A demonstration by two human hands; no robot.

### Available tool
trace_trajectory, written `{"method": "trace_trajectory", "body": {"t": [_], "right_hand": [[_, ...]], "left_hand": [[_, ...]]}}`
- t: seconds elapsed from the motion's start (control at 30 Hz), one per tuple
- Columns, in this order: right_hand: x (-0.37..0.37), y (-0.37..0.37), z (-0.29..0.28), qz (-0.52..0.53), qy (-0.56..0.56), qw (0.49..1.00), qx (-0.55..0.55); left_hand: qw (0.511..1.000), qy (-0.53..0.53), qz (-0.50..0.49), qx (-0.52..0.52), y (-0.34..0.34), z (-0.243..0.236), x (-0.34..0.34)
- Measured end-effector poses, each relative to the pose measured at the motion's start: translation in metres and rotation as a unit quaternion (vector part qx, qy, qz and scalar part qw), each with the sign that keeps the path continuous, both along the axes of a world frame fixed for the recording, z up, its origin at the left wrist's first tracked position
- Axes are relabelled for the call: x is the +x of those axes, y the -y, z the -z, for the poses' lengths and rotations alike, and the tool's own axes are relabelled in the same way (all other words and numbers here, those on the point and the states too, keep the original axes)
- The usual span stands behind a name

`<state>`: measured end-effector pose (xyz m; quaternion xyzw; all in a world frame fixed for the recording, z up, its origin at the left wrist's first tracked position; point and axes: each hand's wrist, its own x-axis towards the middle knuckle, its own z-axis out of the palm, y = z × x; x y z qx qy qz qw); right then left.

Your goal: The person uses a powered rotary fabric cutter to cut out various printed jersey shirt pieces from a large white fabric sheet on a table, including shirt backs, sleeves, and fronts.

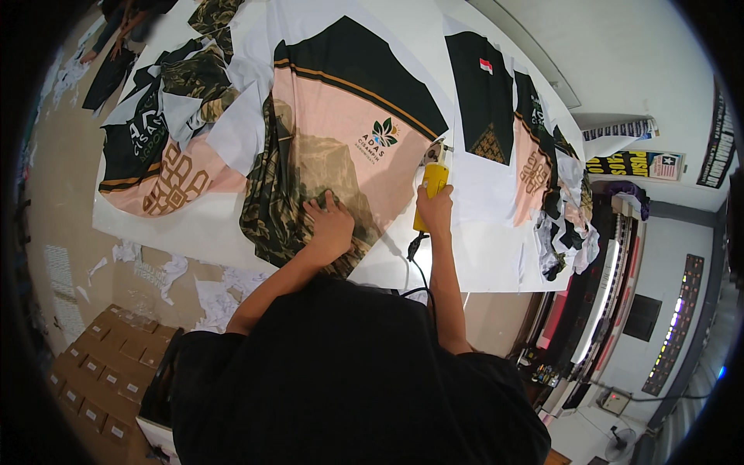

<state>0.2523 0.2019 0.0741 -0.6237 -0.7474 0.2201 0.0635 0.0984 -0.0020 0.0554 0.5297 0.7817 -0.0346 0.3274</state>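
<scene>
The yellow cutter (435,176) (gripped by the right hand (436,208)) points lengthwise forward.

Your white table (182,235) carries a peach-and-camouflage fabric panel (329,132); left of this panel lies a rumpled fabric pile (203,77), right of it, printed fabric pieces (474,89).

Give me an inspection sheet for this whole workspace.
Surface: white table, spread with fabric.
Job's things: pink, dark green and camouflage fabric panel; yellow corded cutter, its head at the panel's right edge.
Clutter: fabric pile to the left; crumpled scraps at the table's right; white scraps on the floor.
Hands: left hand open on the panel; right hand gripping the cutter.
Cables: black cord from the cutter toward the person's black shirt.
Surroundings: brown cartons lower left, fan lower right, posters right.
</scene>
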Motion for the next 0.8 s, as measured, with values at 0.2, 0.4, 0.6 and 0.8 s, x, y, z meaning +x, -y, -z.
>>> {"method": "trace_trajectory", "body": {"t": [0.2,0.4,0.6,0.8], "right_hand": [[-0.013,-0.03,0.014,0.022,-0.001,0.999,0.024],[-0.028,-0.044,0.006,0.052,-0.009,0.999,0.01],[-0.033,-0.061,0.01,0.067,0.003,0.997,0.023],[-0.035,-0.077,0.014,0.081,-0.003,0.996,0.026]], "left_hand": [[1.0,0.008,-0.011,0.021,0.001,0.005,0.001],[0.999,0.037,-0.001,-0.001,-0.001,-0.007,-0.007],[0.999,0.042,-0.019,-0.004,-0.005,-0.002,-0.003],[0.998,0.052,-0.029,-0.01,-0.005,-0.005,-0.004]]}}
